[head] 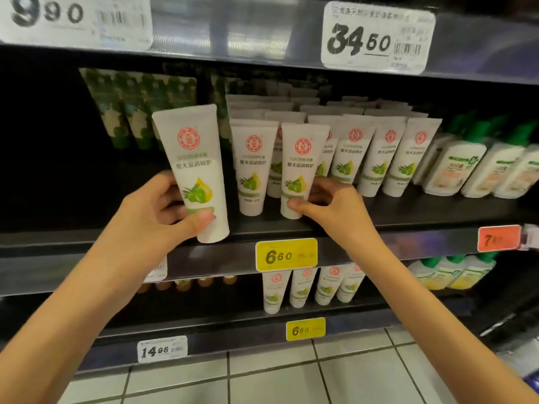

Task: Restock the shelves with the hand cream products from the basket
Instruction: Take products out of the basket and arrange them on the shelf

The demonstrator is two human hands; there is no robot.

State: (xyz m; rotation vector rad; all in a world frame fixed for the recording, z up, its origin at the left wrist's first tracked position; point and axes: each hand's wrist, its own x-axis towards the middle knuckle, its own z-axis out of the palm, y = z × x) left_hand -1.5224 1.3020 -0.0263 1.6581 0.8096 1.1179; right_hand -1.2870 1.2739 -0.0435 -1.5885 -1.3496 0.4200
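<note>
My left hand [163, 208] grips a white hand cream tube [192, 164] with a red seal and green olive picture, held upright just in front of the middle shelf's [423, 217] edge. My right hand [329, 205] pinches the base of a second identical tube [300, 161] that stands cap-down on the shelf. Several more of the same tubes [376, 156] stand in rows behind and to the right. The basket is out of sight.
Green-patterned tubes [131, 112] stand at the shelf's back left. White bottles with green caps [478, 167] lie to the right. Dark open shelf space lies left of my left hand. A lower shelf holds more white tubes [309, 287]. Yellow price tags [285, 255] line the shelf edges.
</note>
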